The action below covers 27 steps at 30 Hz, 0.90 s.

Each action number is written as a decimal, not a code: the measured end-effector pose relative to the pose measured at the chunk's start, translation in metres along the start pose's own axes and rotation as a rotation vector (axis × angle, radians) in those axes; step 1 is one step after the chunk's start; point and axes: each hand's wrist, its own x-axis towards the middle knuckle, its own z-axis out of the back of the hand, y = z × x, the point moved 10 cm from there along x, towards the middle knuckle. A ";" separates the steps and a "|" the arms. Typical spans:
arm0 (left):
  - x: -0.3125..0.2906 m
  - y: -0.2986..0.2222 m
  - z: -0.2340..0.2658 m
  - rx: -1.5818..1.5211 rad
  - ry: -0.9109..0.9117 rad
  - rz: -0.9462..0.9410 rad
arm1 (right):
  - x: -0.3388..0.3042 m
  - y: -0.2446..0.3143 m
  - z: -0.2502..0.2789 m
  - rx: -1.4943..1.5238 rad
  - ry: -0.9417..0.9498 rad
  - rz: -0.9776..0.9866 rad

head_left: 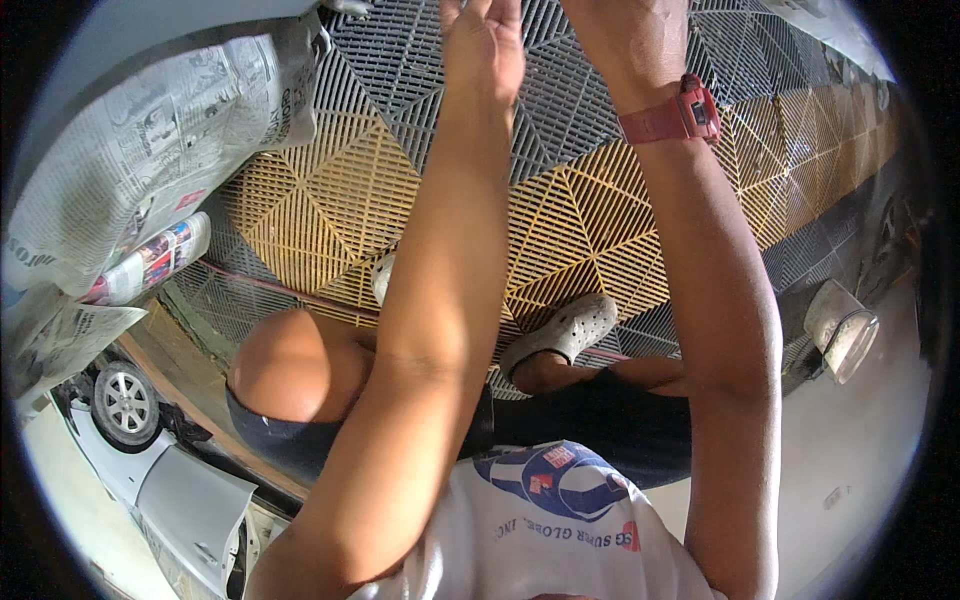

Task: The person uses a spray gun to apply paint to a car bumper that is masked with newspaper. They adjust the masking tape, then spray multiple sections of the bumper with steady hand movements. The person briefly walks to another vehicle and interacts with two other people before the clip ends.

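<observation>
Both my arms stretch forward to the far edge of the view, over a slatted floor. My left hand (485, 50) shows its back and the bases of its fingers. The fingertips are cut off by the upper edge, so anything they hold is hidden. To its right, my right hand (645, 35) is visible only from the wrist to the back of the hand, its fingers out of view. A red wristwatch (697, 112) sits on my right wrist. Grey and yellow plastic floor tiles (590, 215) lie beneath both hands.
Newspaper sheets (165, 130) cover a large curved surface at the left. A silver car (190, 500) with a wheel (126, 405) stands at the lower left. A white bucket (840, 330) is at the right. My foot in a grey clog (570, 330) rests on the tiles.
</observation>
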 end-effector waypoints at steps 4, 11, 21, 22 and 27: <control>-0.009 0.011 -0.074 -0.216 0.506 0.125 | 0.005 0.036 -0.003 -0.074 -0.115 0.245; -0.009 0.020 -0.097 -0.295 0.364 0.249 | 0.009 0.044 -0.019 -0.070 -0.146 0.284; 0.032 0.033 -0.077 -0.322 0.303 0.183 | 0.006 0.041 -0.024 -0.083 -0.124 0.279; 0.033 0.032 -0.075 -0.286 0.296 0.163 | 0.006 0.040 -0.024 -0.077 -0.124 0.277; 0.035 0.031 -0.076 -0.239 0.292 0.150 | 0.007 0.038 -0.027 -0.098 -0.131 0.229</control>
